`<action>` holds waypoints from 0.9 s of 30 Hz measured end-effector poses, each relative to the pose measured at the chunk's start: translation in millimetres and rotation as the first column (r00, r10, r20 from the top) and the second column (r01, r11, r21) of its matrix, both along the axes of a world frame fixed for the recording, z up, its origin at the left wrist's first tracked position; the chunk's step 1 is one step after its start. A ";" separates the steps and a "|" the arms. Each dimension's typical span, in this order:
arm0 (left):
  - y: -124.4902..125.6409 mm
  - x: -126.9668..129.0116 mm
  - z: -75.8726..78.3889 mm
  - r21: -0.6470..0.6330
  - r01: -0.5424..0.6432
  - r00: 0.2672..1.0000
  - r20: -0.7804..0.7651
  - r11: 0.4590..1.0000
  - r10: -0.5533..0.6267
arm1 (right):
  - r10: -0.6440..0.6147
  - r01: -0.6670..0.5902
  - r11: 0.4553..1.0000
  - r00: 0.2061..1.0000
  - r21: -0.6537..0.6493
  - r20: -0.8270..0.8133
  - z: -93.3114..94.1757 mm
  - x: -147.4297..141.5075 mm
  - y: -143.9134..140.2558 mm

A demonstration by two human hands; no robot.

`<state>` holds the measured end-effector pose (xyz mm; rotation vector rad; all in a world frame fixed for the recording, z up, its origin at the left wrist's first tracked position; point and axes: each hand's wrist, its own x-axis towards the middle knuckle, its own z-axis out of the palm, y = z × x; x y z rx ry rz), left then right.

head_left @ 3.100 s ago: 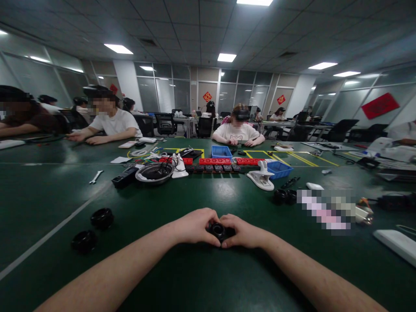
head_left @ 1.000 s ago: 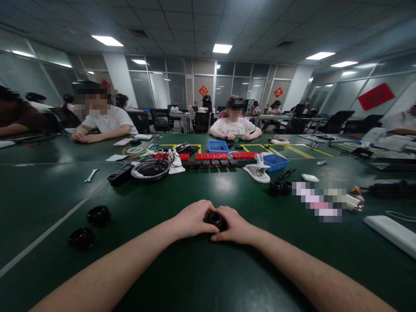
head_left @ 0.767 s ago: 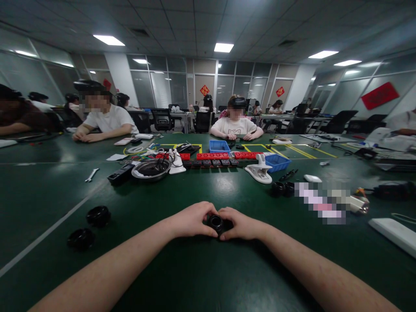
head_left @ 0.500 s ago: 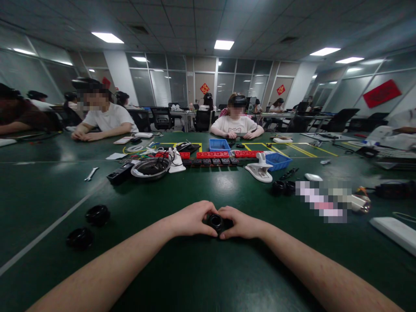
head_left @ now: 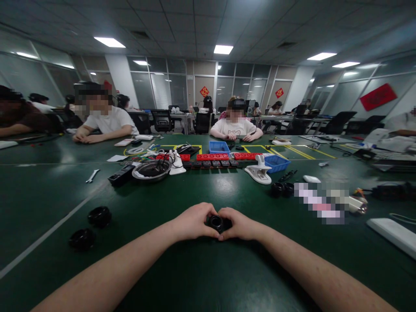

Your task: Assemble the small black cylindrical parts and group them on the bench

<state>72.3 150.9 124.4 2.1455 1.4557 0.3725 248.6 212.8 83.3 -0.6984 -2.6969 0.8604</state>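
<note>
The black ring-like part (head_left: 216, 222) sits directly between your two hands, low in the middle of the scene, with its round opening facing up towards you; it shows no clear long axis. Your left hand (head_left: 194, 222) is closed round its left side, fingers at the far edge and thumb along the near edge. Your right hand (head_left: 239, 224) arches round the right side, its thumb tip at your left thumb's tip, and both pinch the part between them (what the dark patch by your right palm is, you cannot tell from here). The left palm looks the nearer to it. Both wrists stand low over the green table (head_left: 227, 277), forearms slanting in from the near left and near right.
</note>
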 end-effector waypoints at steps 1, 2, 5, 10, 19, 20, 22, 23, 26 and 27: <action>-2.0 2.5 0.2 0.004 -0.033 0.999 -0.013 0.999 0.033 | -0.048 0.048 0.999 0.999 0.017 0.009 -1.4 -1.3 -1.8; -4.1 5.2 -0.1 0.016 -0.071 0.997 -0.031 0.997 0.072 | -0.103 0.102 0.994 0.995 0.045 0.020 -3.1 -3.0 -4.1; -9.1 13.8 -3.1 0.106 -0.204 0.972 -0.099 0.973 0.215 | -0.286 0.272 0.941 0.957 0.200 0.046 -9.2 -9.5 -13.3; -8.3 16.0 -6.7 0.204 -0.233 0.954 -0.139 0.951 0.264 | -0.411 0.383 0.846 0.911 0.371 -0.003 -13.1 -15.1 -23.1; 3.1 -5.3 -3.5 0.000 0.008 1.000 0.015 1.000 -0.008 | -0.016 0.012 0.996 0.999 0.091 0.045 1.2 -1.3 -7.1; 3.9 -5.8 -4.1 -0.011 0.014 1.000 0.020 1.000 -0.013 | -0.001 -0.004 0.997 0.999 0.082 0.051 2.7 -0.6 -6.3; 5.0 -6.0 -4.8 -0.031 0.023 0.999 0.023 0.999 -0.022 | 0.019 -0.023 0.997 0.998 0.068 0.057 4.8 0.1 -5.4; 5.3 -5.8 -4.7 -0.038 0.027 0.999 0.023 0.999 -0.026 | 0.027 -0.030 0.998 0.998 0.061 0.057 5.4 0.2 -5.0; 5.3 -4.9 -2.9 -0.055 0.030 0.999 0.017 0.998 -0.029 | 0.048 -0.050 0.998 0.998 0.040 0.042 6.3 0.6 -3.9; 5.2 -4.6 -2.2 -0.058 0.028 1.000 0.016 0.998 -0.027 | 0.057 -0.058 0.998 0.998 0.035 0.037 6.5 0.7 -3.6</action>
